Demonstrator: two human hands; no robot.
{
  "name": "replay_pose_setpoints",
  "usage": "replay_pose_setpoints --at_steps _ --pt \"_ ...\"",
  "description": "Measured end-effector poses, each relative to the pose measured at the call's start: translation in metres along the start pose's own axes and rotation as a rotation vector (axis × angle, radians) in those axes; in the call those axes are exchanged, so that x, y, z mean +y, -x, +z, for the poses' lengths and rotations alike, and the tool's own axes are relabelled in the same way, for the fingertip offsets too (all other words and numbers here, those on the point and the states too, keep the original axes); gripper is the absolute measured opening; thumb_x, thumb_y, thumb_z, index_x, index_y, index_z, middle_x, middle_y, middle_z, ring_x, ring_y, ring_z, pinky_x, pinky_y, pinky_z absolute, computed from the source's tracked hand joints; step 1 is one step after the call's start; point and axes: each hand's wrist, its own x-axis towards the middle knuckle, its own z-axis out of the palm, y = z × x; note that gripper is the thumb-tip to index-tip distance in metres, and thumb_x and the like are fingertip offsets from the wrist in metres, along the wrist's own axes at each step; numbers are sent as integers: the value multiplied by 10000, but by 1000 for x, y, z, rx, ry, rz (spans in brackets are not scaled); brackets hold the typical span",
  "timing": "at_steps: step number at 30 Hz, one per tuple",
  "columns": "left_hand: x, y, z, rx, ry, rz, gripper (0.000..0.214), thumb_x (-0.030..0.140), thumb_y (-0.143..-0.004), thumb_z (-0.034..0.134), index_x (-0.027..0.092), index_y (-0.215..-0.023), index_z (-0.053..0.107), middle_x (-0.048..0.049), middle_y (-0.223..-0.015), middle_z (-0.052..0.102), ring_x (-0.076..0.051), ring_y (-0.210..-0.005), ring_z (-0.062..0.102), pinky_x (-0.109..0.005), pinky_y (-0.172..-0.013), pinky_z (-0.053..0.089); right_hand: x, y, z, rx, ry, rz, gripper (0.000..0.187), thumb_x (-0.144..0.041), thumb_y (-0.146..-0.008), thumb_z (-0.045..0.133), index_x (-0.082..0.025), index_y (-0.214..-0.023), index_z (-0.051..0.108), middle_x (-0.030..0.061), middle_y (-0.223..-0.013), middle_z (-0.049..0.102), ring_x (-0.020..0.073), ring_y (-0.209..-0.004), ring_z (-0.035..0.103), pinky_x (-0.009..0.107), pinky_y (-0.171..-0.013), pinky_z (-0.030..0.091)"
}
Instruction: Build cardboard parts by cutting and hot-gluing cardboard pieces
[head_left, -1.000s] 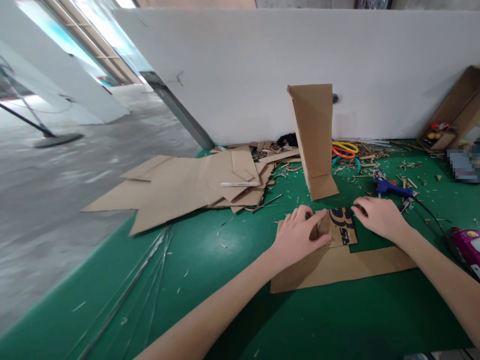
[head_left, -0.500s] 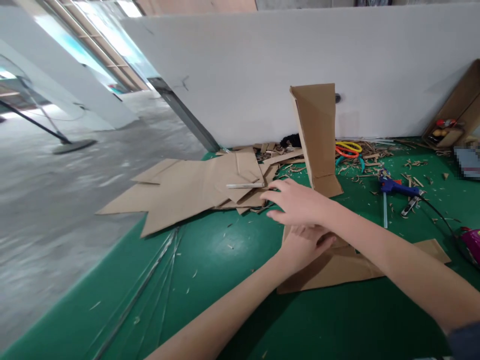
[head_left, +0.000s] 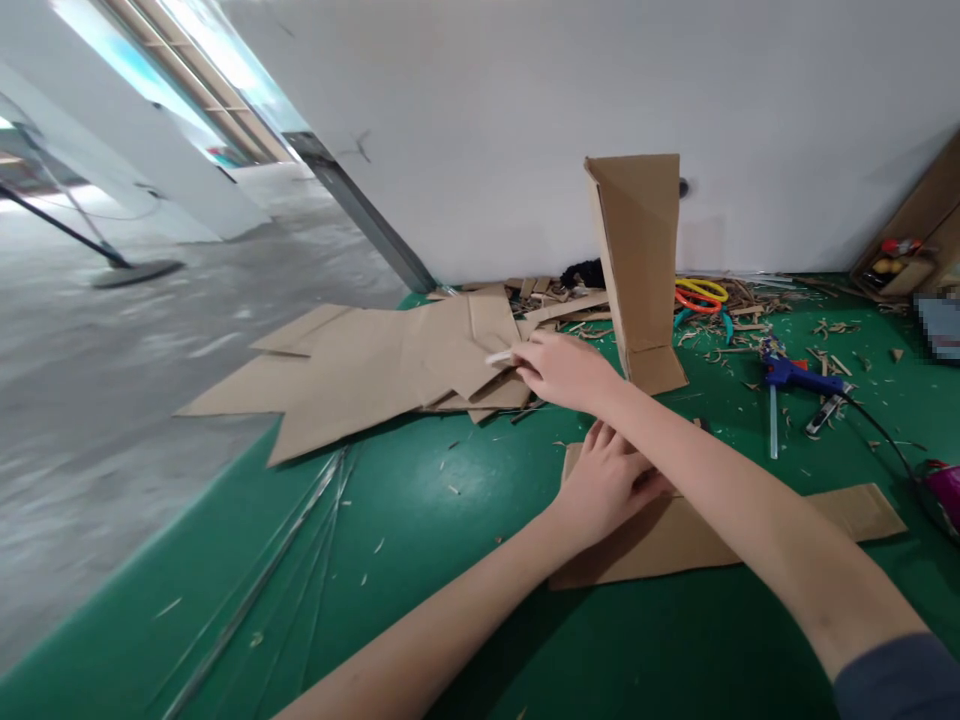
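Note:
My left hand (head_left: pixel 609 482) lies on a flat cardboard piece (head_left: pixel 847 515) on the green table (head_left: pixel 420 520), with its fingers curled over the piece's near-left part. My right arm crosses above it. My right hand (head_left: pixel 559 368) reaches left to the pile of flattened cardboard sheets (head_left: pixel 375 370) and its fingers close on a white pen (head_left: pixel 498 357) lying there. A tall folded cardboard form (head_left: pixel 637 260) stands upright just behind my right hand.
A blue glue gun (head_left: pixel 787 374) with a black cord lies to the right among cardboard scraps. Orange and yellow scissors (head_left: pixel 694 296) rest by the white wall. An open cardboard box (head_left: pixel 911 235) sits at far right. The table's left edge drops to a grey floor.
My right hand left the cardboard piece, swept left over my left arm and closed on the white pen. My left hand stayed on the piece.

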Motion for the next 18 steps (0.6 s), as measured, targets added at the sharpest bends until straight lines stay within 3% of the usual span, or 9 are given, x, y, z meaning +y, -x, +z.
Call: replay_pose_setpoints --at_steps 2,4,7,10,14,18 --pt "3 -1 -2 -19 -12 -2 205 367 -928 598 299 -1042 754 -94 -1198 598 -350 -1208 502 -566 -1012 454 -8 21 -25 139 -8 -104 163 -193 -971 488 -167 -1049 629 80 -1054 649 189 -925 574 281 -711 402" --pt "4 -1 -3 -23 -18 -16 189 350 -922 612 312 -1041 753 -89 -1175 592 -343 -1208 495 -569 -1009 456 -13 48 -53 264 16 -154 96 -180 -956 504 -180 -961 599 56 -976 649 189 -936 563 279 -733 406" --pt "5 -3 -3 -36 -11 -2 192 332 -931 603 309 -1064 738 -84 -1274 567 -336 -1263 465 -620 -1070 392 -6 91 -91 462 70 -140 107 -225 -965 519 -195 -868 552 23 -840 633 167 -828 567 275 -723 416" --pt "5 -4 -4 -64 10 17 179 328 -940 591 298 -1044 733 -69 -1387 532 -334 -1299 450 -658 -1106 328 21 136 -109 597 165 -30 126 -221 -939 559 -207 -820 519 7 -784 626 148 -730 576 263 -679 425" --pt "5 -6 -5 -104 8 6 162 344 -943 588 311 -1021 725 -23 -1381 573 -329 -1305 456 -673 -1115 305 62 187 -102 492 284 255 113 -279 -925 575 -213 -847 527 13 -769 640 164 -697 607 261 -617 418" --pt "7 -6 -7 -153 13 -11 175 349 -959 560 311 -1033 713 -9 -1370 596 -311 -1310 465 -677 -1129 286 80 215 -99 47 353 527 210 -394 -937 544 -209 -1036 552 7 -714 661 191 -602 611 272 -522 343"
